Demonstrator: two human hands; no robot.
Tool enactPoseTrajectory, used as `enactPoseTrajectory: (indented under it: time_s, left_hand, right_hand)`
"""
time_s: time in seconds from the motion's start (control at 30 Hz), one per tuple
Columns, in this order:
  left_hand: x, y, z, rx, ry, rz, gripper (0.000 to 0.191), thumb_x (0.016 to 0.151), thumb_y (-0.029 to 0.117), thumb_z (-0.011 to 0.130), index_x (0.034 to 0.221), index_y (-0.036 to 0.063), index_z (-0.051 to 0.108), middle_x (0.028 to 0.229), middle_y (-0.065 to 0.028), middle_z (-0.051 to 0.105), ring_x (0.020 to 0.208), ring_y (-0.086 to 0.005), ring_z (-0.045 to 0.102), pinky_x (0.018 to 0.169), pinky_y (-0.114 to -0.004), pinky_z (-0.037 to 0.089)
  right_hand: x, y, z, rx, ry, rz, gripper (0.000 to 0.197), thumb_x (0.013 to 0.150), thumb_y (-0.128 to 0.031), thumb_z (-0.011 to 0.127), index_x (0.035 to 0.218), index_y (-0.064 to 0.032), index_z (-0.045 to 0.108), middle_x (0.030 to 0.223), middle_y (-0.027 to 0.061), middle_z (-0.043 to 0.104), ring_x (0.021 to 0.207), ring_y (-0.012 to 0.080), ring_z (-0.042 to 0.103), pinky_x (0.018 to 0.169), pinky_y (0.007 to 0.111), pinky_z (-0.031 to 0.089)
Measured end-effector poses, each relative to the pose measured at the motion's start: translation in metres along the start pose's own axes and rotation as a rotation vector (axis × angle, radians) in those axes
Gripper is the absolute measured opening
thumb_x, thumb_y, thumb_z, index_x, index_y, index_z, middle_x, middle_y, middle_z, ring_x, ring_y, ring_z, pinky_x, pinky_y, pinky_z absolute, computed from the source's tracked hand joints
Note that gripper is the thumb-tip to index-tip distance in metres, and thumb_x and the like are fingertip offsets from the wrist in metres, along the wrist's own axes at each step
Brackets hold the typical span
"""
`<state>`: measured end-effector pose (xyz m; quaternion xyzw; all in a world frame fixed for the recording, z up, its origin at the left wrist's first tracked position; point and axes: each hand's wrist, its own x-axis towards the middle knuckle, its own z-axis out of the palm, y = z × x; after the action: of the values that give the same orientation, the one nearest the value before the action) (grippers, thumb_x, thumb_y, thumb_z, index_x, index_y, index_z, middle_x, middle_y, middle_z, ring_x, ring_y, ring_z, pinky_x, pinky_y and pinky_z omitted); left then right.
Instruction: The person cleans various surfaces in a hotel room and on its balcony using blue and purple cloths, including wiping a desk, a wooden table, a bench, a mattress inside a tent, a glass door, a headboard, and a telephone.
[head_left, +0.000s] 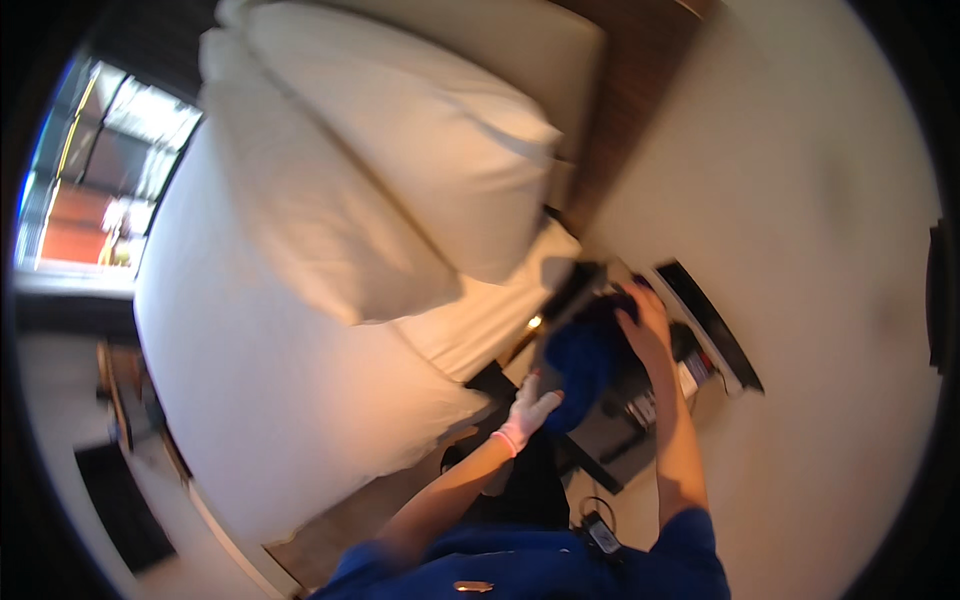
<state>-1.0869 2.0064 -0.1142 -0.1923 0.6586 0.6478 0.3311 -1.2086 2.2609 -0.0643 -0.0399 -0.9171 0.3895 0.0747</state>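
My left hand (527, 412), in a white glove with a pink cuff, is at the lower left edge of a blue, fluffy cloth-like item (581, 367); whether it grips the item I cannot tell. My bare right hand (646, 322) lies at the item's dark upper part with the thumb spread from the fingers. The item is on a dark bedside surface (630, 461). Blur hides how firmly the right hand touches it.
A bed with a white sheet (247, 390) and large white pillows (420, 142) fills the left. White boxes or packets (686, 379) lie on the bedside surface, beside the wall (810, 300). A cable with a black adapter (602, 531) is near my body.
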Motion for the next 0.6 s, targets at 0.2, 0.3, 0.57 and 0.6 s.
enactPoseTrajectory:
  time_s: [0.2, 0.3, 0.57, 0.6]
  left_hand:
    - [-0.028, 0.062, -0.071, -0.314, 0.316, 0.350, 0.042, 0.085, 0.005, 0.055, 0.125, 0.0004, 0.044, 0.099, -0.0065, 0.062, 0.091, -0.0146, 0.058, 0.081, -0.026, 0.046]
    - [-0.024, 0.112, -0.116, -0.382, 0.262, 0.298, 0.051, 0.088, 0.026, 0.060, 0.129, 0.0013, 0.042, 0.114, -0.0123, 0.059, 0.109, -0.0205, 0.054, 0.097, -0.033, 0.040]
    - [-0.054, 0.239, -0.106, -1.704, -0.516, 0.318, 0.055, 0.093, 0.047, 0.047, 0.133, 0.0097, 0.039, 0.133, -0.0077, 0.046, 0.122, -0.0266, 0.044, 0.104, -0.043, 0.035]
    - [-0.054, 0.252, -0.110, -1.724, -0.325, 0.234, 0.049, 0.095, 0.042, 0.047, 0.132, 0.0111, 0.040, 0.133, -0.0045, 0.046, 0.120, -0.0236, 0.045, 0.103, -0.042, 0.036]
  right_hand:
    - [-0.023, -0.151, -0.002, 0.661, -0.246, 0.227, 0.011, 0.083, -0.010, 0.068, 0.085, -0.0019, 0.061, 0.066, 0.0011, 0.058, 0.057, 0.0056, 0.053, 0.053, 0.022, 0.044]
    - [0.004, -0.280, -0.001, 0.617, -0.322, -0.135, 0.080, 0.067, -0.018, 0.081, 0.134, -0.0038, 0.040, 0.085, 0.0065, 0.056, 0.075, 0.0138, 0.054, 0.070, 0.027, 0.048]
    - [0.063, -0.367, 0.033, 0.448, -0.221, -0.133, 0.024, 0.082, -0.011, 0.065, 0.100, 0.0053, 0.061, 0.084, 0.0086, 0.064, 0.078, 0.0159, 0.058, 0.075, 0.029, 0.046]
    - [0.063, -0.377, 0.028, 0.479, -0.200, -0.125, 0.024, 0.082, -0.010, 0.065, 0.100, 0.0050, 0.061, 0.087, 0.0076, 0.064, 0.080, 0.0138, 0.056, 0.074, 0.028, 0.045]
